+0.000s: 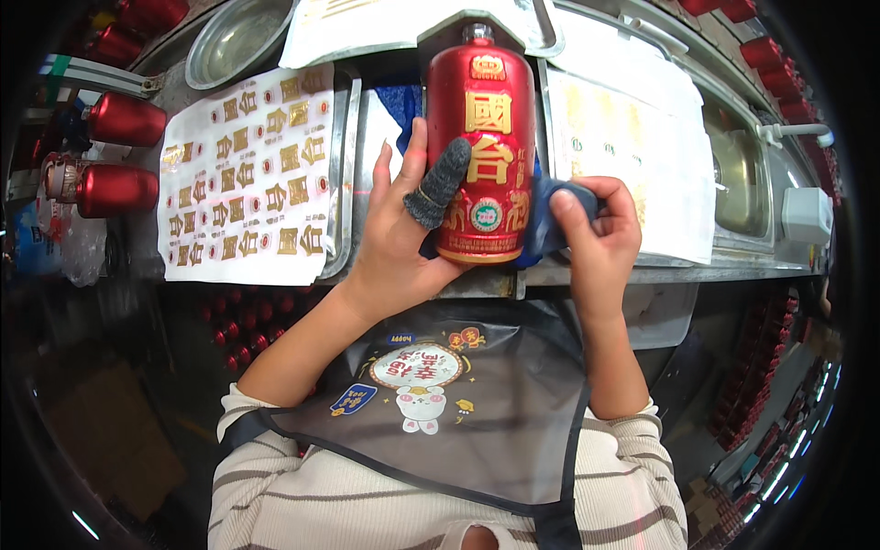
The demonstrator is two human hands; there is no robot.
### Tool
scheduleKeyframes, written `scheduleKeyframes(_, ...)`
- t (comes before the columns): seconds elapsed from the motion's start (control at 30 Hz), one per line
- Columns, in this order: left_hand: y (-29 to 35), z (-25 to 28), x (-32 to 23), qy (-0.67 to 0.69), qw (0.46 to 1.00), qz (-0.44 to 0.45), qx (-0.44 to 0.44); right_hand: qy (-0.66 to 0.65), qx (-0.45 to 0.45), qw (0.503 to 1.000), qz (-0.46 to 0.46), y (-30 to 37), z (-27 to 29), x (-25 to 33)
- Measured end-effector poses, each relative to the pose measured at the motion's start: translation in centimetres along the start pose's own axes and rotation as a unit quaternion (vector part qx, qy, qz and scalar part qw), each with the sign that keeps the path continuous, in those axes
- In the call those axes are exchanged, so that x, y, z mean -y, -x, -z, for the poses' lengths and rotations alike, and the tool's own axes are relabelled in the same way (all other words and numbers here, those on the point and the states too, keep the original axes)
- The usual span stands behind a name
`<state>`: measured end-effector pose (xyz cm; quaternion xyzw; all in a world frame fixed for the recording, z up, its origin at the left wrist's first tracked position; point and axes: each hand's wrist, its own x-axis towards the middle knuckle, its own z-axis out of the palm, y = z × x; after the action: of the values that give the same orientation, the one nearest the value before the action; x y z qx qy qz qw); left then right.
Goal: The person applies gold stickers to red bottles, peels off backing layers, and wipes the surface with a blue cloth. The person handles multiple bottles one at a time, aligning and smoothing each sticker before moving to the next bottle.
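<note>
A glossy red bottle (472,78) with raised gold characters, a round green-and-white emblem and a dark neck is in front of me at the middle of the bench. My left hand (390,229) holds its lower left side. One digit in a dark grey knitted sleeve (438,183) presses on the bottle's front, while other fingers stick up beside it. At the lower right side of the bottle, my right hand (605,229) pinches a blue cloth (547,220) between thumb and bent fingers. Part of the cloth is hidden behind the bottle.
A white sheet of gold character stickers (247,188) lies on a metal tray to the left. Another sheet (674,174) lies to the right, before a sink (742,170). Red bottles (124,190) stand at far left; a metal bowl (236,46) is at the back.
</note>
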<state>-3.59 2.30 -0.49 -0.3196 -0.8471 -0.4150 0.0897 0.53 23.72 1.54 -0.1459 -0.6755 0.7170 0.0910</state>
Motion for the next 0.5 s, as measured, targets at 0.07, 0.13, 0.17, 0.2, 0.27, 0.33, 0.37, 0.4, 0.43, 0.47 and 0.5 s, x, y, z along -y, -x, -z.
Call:
scheduleKeyframes(0.07,0.0,0.0,0.4,0.010,1.000,0.010,0.001,0.089,-0.048,0.995,0.003,-0.3,1.1,0.1)
scheduleKeyframes(0.13,0.2,0.2,0.4,0.019,1.000,0.011,0.017,0.041,0.039,0.991,0.123,1.5,-0.2,1.6)
scheduleKeyframes(0.17,0.1,0.5,0.3,0.021,0.999,0.014,0.019,0.053,0.031,0.995,0.085,1.5,-0.4,1.7)
scheduleKeyframes(0.2,0.2,0.7,0.0,0.023,0.999,0.017,0.021,0.064,0.023,0.997,0.046,1.5,-0.5,1.5)
scheduleKeyframes(0.27,0.9,1.1,-0.6,0.029,0.999,0.030,0.026,0.017,-0.039,0.998,0.042,-0.4,0.7,0.0)
scheduleKeyframes(0.33,2.1,1.1,-1.3,0.006,0.999,0.025,0.031,0.016,-0.029,0.998,0.051,0.4,1.6,0.5)
scheduleKeyframes(0.37,2.9,0.7,-1.4,-0.020,0.999,0.018,0.038,0.009,-0.015,0.998,0.059,1.0,1.3,1.0)
scheduleKeyframes(0.4,3.4,0.5,-1.5,-0.045,0.998,0.010,0.044,0.003,-0.001,0.998,0.067,1.6,0.7,1.5)
scheduleKeyframes(0.43,3.8,0.5,-1.7,-0.050,0.997,0.030,0.045,-0.003,0.014,0.997,0.075,2.2,0.0,1.8)
scheduleKeyframes(0.47,3.8,0.6,-1.9,-0.060,0.996,0.049,0.043,-0.009,0.017,0.997,0.072,2.5,-0.6,2.0)
scheduleKeyframes(0.5,4.1,0.7,-2.0,-0.070,0.995,0.059,0.044,-0.015,0.021,0.997,0.070,2.8,-1.3,2.2)
